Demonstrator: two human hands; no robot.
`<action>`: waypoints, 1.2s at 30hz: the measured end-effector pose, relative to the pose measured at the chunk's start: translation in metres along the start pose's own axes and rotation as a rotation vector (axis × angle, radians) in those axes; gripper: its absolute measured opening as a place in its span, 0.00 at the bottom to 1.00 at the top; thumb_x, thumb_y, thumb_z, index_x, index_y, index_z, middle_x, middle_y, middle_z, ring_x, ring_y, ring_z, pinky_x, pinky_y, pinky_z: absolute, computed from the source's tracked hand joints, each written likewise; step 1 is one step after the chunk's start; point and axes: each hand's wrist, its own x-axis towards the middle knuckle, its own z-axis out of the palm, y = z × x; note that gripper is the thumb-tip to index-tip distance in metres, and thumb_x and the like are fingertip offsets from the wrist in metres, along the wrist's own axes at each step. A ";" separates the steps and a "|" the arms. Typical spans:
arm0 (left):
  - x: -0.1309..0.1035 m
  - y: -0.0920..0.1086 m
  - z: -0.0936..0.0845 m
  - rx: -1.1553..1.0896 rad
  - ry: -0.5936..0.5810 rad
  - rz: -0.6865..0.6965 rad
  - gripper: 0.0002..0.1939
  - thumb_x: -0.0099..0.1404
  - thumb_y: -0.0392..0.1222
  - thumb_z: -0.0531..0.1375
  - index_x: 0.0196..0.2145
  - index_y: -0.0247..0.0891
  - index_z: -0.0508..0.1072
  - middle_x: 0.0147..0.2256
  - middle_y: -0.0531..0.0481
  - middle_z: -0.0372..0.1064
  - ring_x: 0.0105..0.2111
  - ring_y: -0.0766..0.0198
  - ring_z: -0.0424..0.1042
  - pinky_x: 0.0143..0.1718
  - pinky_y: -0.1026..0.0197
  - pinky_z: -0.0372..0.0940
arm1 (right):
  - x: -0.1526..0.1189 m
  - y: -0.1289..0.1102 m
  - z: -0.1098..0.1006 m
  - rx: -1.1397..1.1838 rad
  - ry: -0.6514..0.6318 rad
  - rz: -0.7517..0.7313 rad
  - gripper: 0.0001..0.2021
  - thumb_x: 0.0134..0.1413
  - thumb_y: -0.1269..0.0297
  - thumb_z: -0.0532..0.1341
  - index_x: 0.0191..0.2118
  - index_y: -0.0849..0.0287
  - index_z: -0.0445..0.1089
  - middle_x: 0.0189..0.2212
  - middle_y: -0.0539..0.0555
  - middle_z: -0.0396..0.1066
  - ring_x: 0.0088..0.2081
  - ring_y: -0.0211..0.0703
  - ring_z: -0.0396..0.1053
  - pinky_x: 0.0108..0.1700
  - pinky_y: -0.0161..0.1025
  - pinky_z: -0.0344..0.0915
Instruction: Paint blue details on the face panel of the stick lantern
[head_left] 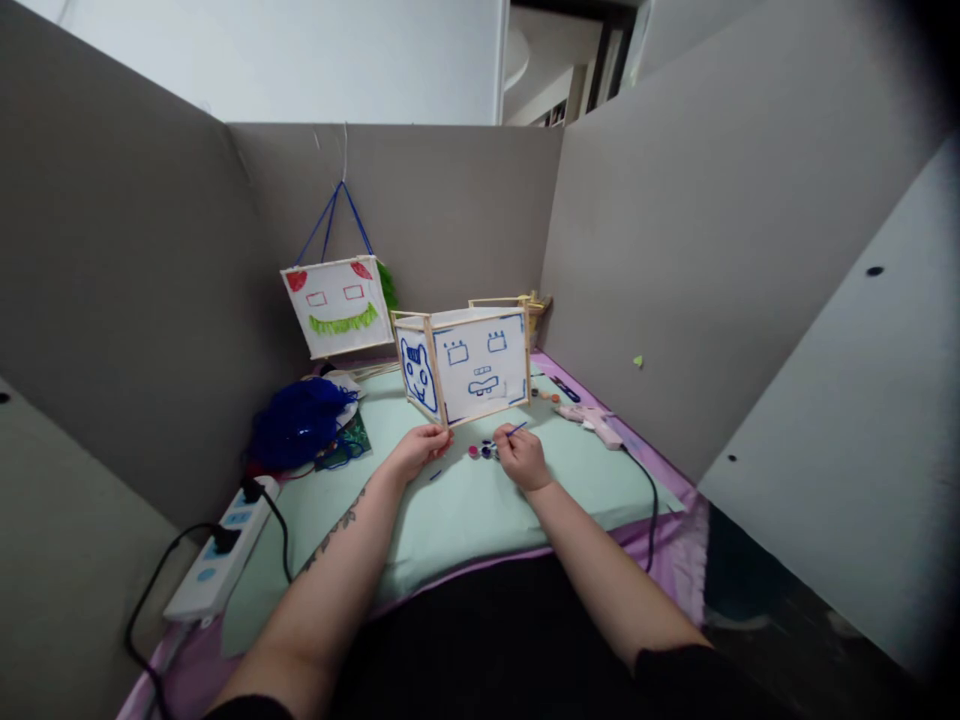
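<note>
A white paper lantern (495, 390) with a wooden stick frame and blue drawn faces stands tilted above the pale green cloth. My left hand (426, 448) pinches its lower front corner. In my right hand (520, 458) is a thin blue brush (516, 430), held between the fingers just below the lantern's right panel. Small paint pots, one of them a pink pot (473, 452), sit between my two hands. A short blue piece (436, 475) lies on the cloth beside my left hand.
Another lantern (341, 300) hangs by blue cords at the back left. Blue yarn (304, 420) and a power strip (223, 550) are on the left. A pink glue gun (592, 424) with a black cable lies at the right. Grey panels (405, 190) enclose the table.
</note>
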 end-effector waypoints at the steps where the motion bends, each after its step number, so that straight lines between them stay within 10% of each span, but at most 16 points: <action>1: 0.000 0.000 0.000 -0.003 0.002 0.001 0.16 0.44 0.45 0.71 0.27 0.32 0.75 0.24 0.49 0.70 0.23 0.69 0.64 0.26 0.65 0.56 | 0.000 0.001 0.001 -0.012 -0.003 -0.002 0.19 0.62 0.58 0.47 0.25 0.56 0.69 0.23 0.54 0.71 0.29 0.41 0.68 0.36 0.37 0.63; 20: 0.001 -0.002 -0.001 -0.006 -0.017 0.010 0.16 0.45 0.46 0.71 0.27 0.32 0.75 0.23 0.49 0.69 0.22 0.70 0.63 0.25 0.65 0.54 | -0.001 0.002 0.004 0.039 0.033 0.068 0.19 0.61 0.57 0.50 0.23 0.56 0.69 0.22 0.52 0.71 0.27 0.41 0.69 0.34 0.36 0.64; 26: 0.002 -0.003 -0.004 0.018 -0.025 0.023 0.17 0.45 0.48 0.71 0.26 0.32 0.75 0.22 0.49 0.68 0.22 0.69 0.63 0.25 0.65 0.54 | -0.004 0.006 -0.005 0.146 0.225 0.149 0.18 0.64 0.58 0.46 0.31 0.59 0.69 0.25 0.52 0.70 0.26 0.39 0.69 0.31 0.37 0.66; 36: -0.001 -0.001 -0.004 0.041 -0.027 0.025 0.17 0.46 0.49 0.70 0.26 0.32 0.74 0.23 0.50 0.68 0.21 0.70 0.61 0.24 0.66 0.52 | 0.006 0.002 -0.008 0.193 0.258 0.059 0.13 0.59 0.63 0.53 0.44 0.56 0.72 0.39 0.56 0.75 0.42 0.45 0.71 0.46 0.45 0.68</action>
